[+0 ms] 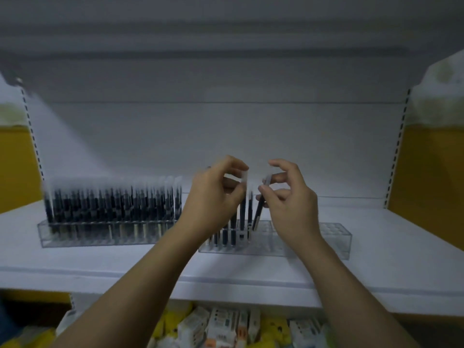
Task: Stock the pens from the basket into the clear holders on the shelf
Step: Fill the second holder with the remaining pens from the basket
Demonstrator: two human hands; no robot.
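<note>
Leaning over the shelf (226,280), the person works both hands at a half-empty clear holder (326,237). The right hand (288,197) pinches a dark pen (258,212) near its pale cap, tilted so the tip finds a hole just below the fingers. The left hand (213,197) pinches the top of an upright pen (243,209) beside it, likely steadying the row. Empty holes lie right of the right hand; a full holder (75,234) stands left of the left hand. No basket shows. Boxes (221,322) beneath the forearms carry print too blurred to read.
</note>
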